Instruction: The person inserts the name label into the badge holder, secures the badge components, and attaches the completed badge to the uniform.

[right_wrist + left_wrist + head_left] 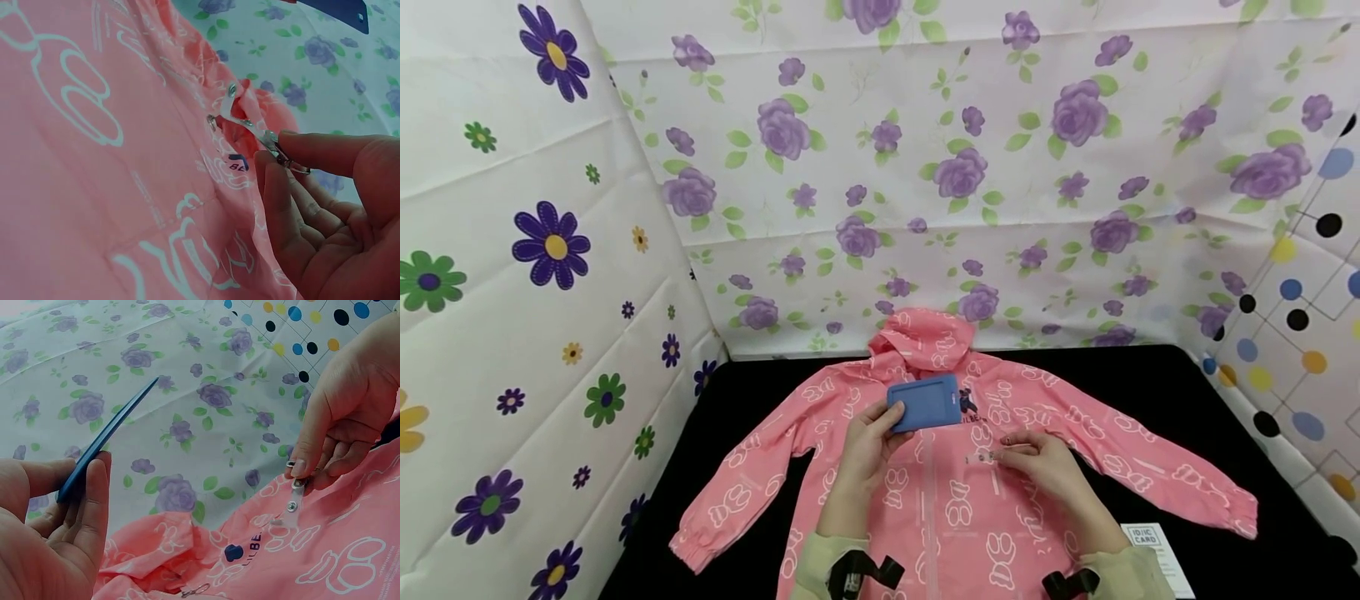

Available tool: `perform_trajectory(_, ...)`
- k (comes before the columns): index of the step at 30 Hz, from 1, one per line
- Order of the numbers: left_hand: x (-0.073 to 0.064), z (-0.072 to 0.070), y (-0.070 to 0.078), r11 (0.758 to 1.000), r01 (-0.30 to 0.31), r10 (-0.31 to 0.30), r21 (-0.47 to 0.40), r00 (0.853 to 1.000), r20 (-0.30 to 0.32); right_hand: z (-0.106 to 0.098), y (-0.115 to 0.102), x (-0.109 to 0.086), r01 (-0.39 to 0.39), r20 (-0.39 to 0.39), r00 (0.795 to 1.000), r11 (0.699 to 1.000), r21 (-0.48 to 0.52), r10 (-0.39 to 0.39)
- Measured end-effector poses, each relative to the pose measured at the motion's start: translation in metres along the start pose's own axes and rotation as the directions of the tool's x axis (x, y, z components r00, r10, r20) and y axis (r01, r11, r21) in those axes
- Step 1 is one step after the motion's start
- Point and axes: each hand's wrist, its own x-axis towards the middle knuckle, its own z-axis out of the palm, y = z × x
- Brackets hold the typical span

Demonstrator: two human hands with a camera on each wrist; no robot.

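Observation:
My left hand [868, 442] pinches a blue card holder [927, 402] by its left end, above the chest of a pink hooded jacket [902, 500]. In the left wrist view the holder [109, 437] shows edge-on between thumb and fingers. Lower and to the right, my right hand [1041, 462] pinches a small badge clip [275, 147] by its metal end. A clear strap [240, 119] with metal snaps hangs from the clip, over the jacket front. Holder and clip are apart. The jacket lies spread out, its hood at the far side and both sleeves stretched sideways.
A white card printed "ID/IC CARD" [1157, 554] lies on the black table [1150, 375] beside my right forearm. Flower-printed cloth [887, 167] hangs behind the table and on the left, with a dotted cloth [1307, 333] on the right.

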Motion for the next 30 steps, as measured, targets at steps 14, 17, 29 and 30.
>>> perform_trajectory(14,0.0,-0.001,0.0,1.0,0.009,-0.009,0.019,1.0,-0.024,0.005,0.008,0.003,-0.021,-0.026,0.999,1.0,-0.022,0.02)
perform_trajectory(17,0.0,-0.002,0.001,1.0,0.008,-0.007,0.012,1.0,-0.03,0.004,0.01,0.005,-0.009,-0.042,0.999,0.996,-0.094,0.006)
perform_trajectory(29,0.001,-0.003,0.003,1.0,0.002,-0.002,-0.026,0.999,-0.036,-0.006,0.003,0.0,0.095,-0.071,0.988,0.889,-0.447,-0.14)
perform_trajectory(30,0.002,-0.002,0.003,1.0,0.003,-0.004,-0.031,0.999,-0.037,-0.007,0.002,0.0,0.101,-0.066,0.987,0.887,-0.45,-0.146)
